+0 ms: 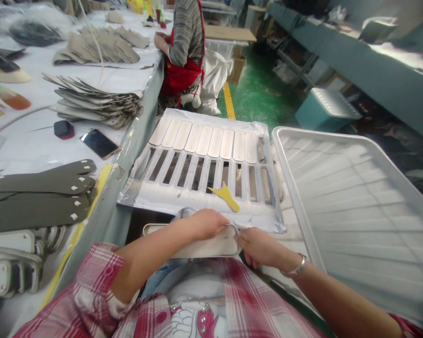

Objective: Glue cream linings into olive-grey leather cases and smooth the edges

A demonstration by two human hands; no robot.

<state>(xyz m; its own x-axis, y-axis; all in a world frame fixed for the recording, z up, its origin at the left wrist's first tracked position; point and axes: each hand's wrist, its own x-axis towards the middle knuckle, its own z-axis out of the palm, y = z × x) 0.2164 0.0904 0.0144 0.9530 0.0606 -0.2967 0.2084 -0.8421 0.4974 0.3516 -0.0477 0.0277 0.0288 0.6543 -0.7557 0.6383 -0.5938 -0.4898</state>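
Observation:
My left hand point(206, 223) is closed over the top edge of a long pale insole piece point(200, 246) held across my lap. Its right end is pinched by my right hand point(259, 246), which wears a metal bracelet. Just beyond my hands lies a white slotted tray point(200, 195) with a row of pale insole strips point(204, 140) along its far side and empty slots nearer me. On the tray's near part rests a yellow scraper tool point(225, 195).
A large white plastic crate point(352, 206) stands to the right. On the table at left lie dark insole pieces point(38, 197), a phone point(99, 143) and stacks of insoles point(91, 101). A person in a red apron point(183, 47) works further along.

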